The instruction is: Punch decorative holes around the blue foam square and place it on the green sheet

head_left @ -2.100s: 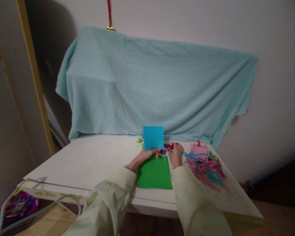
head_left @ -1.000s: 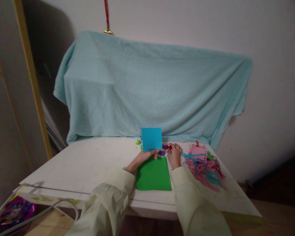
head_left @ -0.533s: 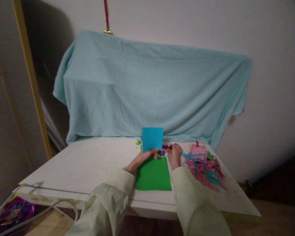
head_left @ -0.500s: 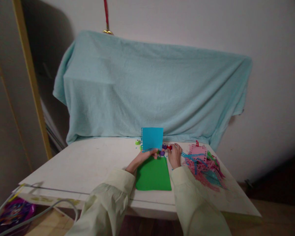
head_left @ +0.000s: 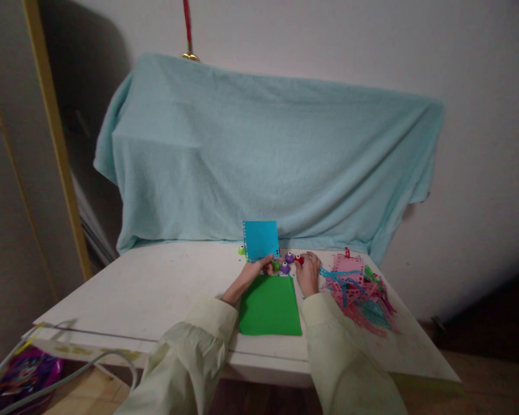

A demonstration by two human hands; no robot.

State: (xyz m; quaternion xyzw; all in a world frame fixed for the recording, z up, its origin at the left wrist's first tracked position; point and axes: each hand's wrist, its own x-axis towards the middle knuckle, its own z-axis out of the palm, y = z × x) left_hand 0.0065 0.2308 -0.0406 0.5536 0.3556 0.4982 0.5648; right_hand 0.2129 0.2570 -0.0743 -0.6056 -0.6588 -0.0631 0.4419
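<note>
My left hand (head_left: 255, 272) pinches the lower edge of a blue paper sheet (head_left: 260, 240), which stands tilted up with small punched holes along its left and bottom edges. My right hand (head_left: 308, 273) has its fingers around a small red craft punch (head_left: 299, 260) with an eye-like top. Two purple craft punches, one at the back (head_left: 289, 257) and one in front (head_left: 285, 267), sit between my hands. A green one (head_left: 275, 265) is by my left fingertips, and another green punch (head_left: 241, 250) stands left of the blue sheet. Below my hands lies a green sheet (head_left: 270, 305).
On the right of the white table (head_left: 155, 288) is a heap of punched pink, blue and green paper strips (head_left: 358, 294). A light blue towel (head_left: 263, 144) hangs along the back. A pale cable (head_left: 69, 389) loops at the front left edge.
My left hand has shifted the blue sheet slightly left and up, away from the red punch, uncovering more of the purple and green punches. My right hand stays at the red punch.
</note>
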